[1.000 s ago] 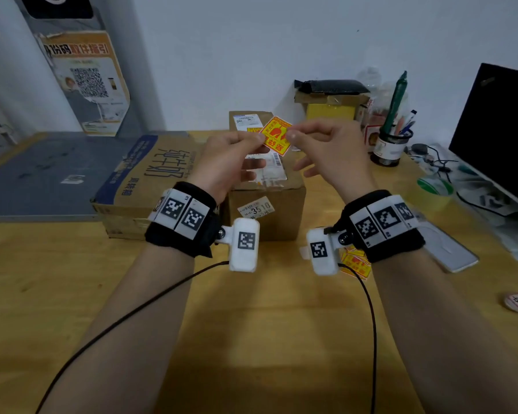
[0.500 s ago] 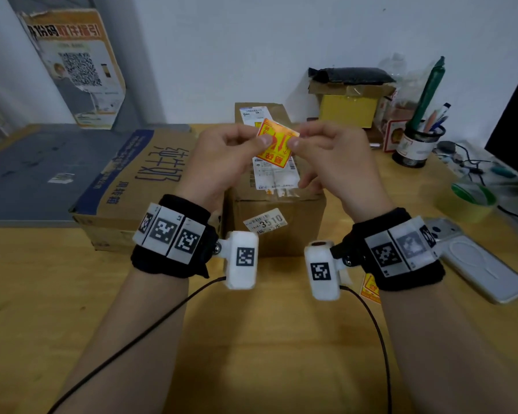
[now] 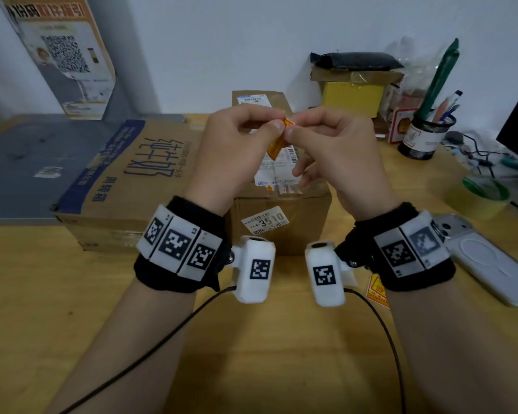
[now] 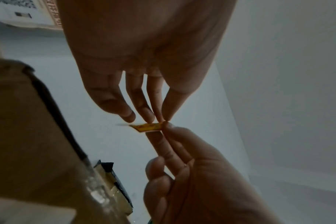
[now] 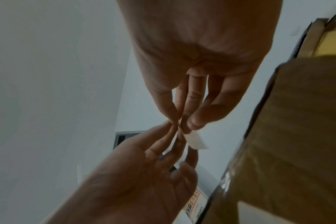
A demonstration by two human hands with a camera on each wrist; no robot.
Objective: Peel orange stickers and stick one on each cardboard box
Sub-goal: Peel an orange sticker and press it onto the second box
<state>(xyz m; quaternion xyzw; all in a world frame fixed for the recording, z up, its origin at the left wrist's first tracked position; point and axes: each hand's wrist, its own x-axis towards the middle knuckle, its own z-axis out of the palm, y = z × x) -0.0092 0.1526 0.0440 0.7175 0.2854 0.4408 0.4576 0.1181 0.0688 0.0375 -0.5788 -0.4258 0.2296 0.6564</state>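
We hold the orange sticker in the air above the small cardboard box, our left hand and right hand each pinching its top corner between thumb and forefinger, fingertips almost touching. The box's front label reads "3510"; a white shipping label lies on its top, print too small to read. Left of this box lies the large flat cardboard box, printed with big blue Chinese characters. Just in front of the small box, partly under our right wrist, more orange stickers lie on the wooden table. Right of it lies a white phone.

The left wrist view shows the sticker edge-on with its orange printed face, pinched by both hands. The right wrist view shows only a pale white underside hanging below the fingertips, with no orange visible.
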